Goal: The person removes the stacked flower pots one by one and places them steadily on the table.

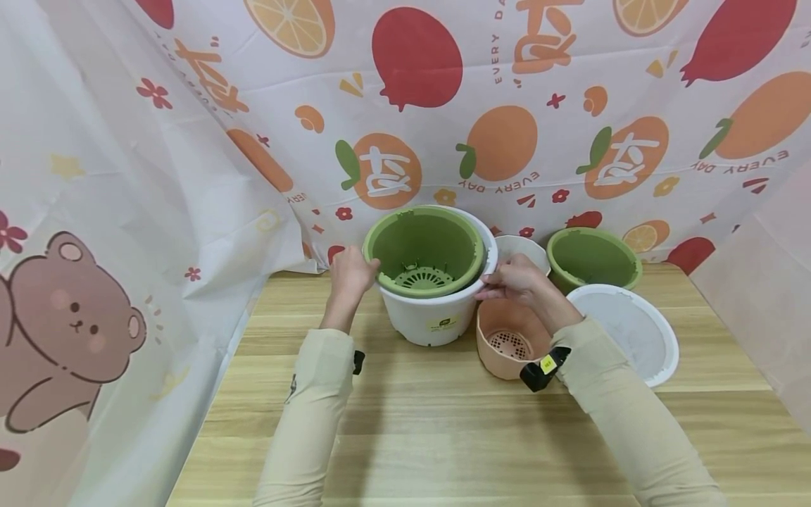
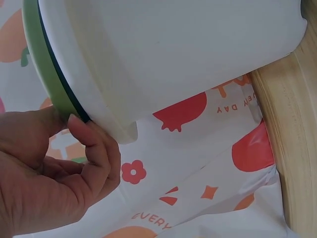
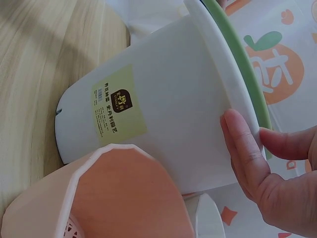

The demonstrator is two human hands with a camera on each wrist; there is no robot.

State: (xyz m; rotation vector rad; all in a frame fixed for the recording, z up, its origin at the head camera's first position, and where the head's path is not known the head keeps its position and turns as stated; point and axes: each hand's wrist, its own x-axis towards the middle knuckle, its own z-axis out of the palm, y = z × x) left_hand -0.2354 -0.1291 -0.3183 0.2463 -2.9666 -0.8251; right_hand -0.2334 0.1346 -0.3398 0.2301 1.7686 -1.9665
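Note:
A green flower pot (image 1: 421, 243) with a slotted bottom sits inside a larger white flower pot (image 1: 431, 320), its rim tilted and standing a little above the white one. My left hand (image 1: 352, 273) pinches the green rim at the left side, and the left wrist view shows its fingertips right where the green and white rims meet. On the other side my right hand (image 1: 516, 278) grips the white rim, with fingers under the lip and the thumb on top beside the green edge. A yellow label (image 3: 119, 105) is stuck on the white pot's wall.
A pink pot (image 1: 491, 352) with a perforated bottom stands below my right forearm. Behind it are a small white pot (image 1: 526, 248) and another green pot (image 1: 598, 257). A white round container (image 1: 670, 352) is at the right. A fruit-printed curtain (image 1: 437, 141) hangs behind the wooden table (image 1: 418, 451).

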